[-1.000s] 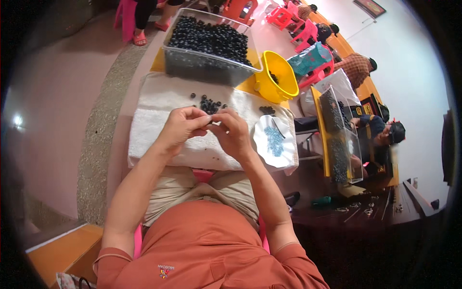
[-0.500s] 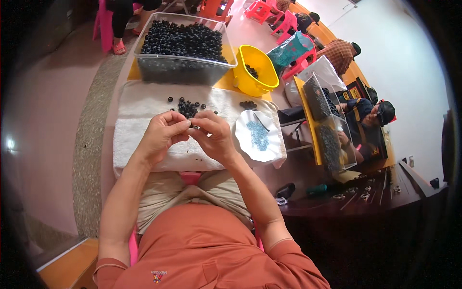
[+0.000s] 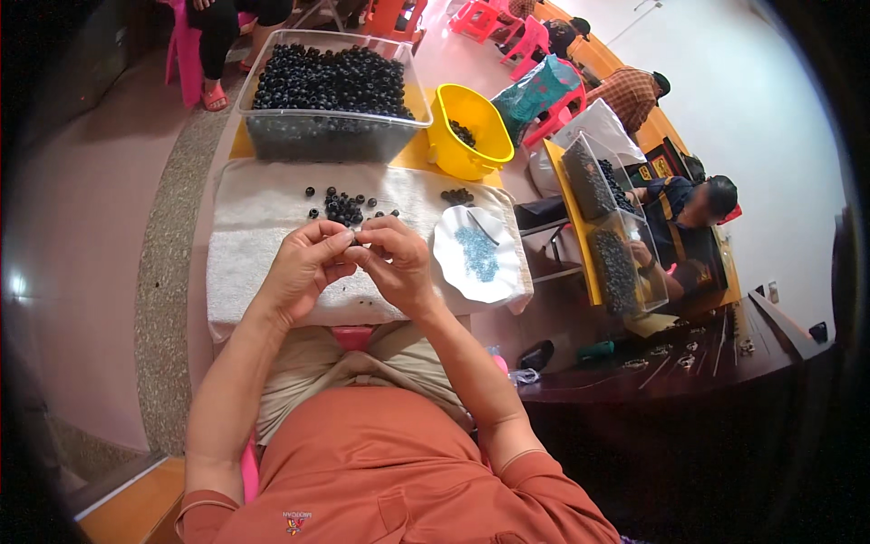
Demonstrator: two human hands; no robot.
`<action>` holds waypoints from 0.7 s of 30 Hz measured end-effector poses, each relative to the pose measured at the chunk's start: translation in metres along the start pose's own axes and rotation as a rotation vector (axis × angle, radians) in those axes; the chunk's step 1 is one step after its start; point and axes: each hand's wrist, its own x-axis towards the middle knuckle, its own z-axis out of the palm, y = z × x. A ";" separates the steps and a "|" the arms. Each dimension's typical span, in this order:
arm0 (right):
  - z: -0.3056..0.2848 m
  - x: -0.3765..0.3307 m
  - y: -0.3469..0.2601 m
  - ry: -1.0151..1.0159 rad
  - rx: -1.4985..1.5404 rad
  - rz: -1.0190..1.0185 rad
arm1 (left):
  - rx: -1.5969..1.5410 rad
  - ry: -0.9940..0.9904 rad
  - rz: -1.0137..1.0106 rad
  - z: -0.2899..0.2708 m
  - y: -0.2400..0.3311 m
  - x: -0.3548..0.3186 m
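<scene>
Over a white cloth (image 3: pixel 245 263), my left hand (image 3: pixel 304 265) and my right hand (image 3: pixel 399 267) meet fingertip to fingertip, closed in a pinch. Between them is a small black bead (image 3: pixel 355 241), mostly covered by the fingers. Just beyond the fingertips lies a loose group of round black beads (image 3: pixel 343 208) with holes. To the right of my right hand sits a white fluted dish (image 3: pixel 507 283) with tiny blue pieces (image 3: pixel 478 252) and a thin dark stick-like tool (image 3: pixel 483 227). A small cluster of dark beads (image 3: pixel 458 196) rests on the cloth behind the dish.
A clear plastic bin (image 3: pixel 313 140) full of black beads stands at the back, beside a yellow basin (image 3: pixel 453 165) holding some more. To the right, a co-worker (image 3: pixel 693 213) sits by clear boxes (image 3: pixel 619 272) of dark beads. Dark specks dot the cloth near its front edge.
Both hands stay pinched together, with small shifts of the fingers; the bead is now more covered. The whole scene has shifted slightly left in view. The co-worker's head has turned.
</scene>
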 end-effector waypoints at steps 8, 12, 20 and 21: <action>0.002 -0.002 -0.006 0.033 0.039 0.071 | -0.012 -0.007 0.008 -0.001 -0.005 0.001; 0.001 -0.002 -0.007 0.045 -0.031 -0.015 | 0.032 -0.033 0.034 0.001 -0.005 0.001; -0.003 -0.006 -0.007 0.038 -0.024 -0.009 | 0.034 -0.086 -0.043 0.003 0.009 -0.006; -0.003 -0.006 -0.008 0.027 -0.023 -0.011 | 0.055 -0.095 -0.050 0.002 0.010 -0.006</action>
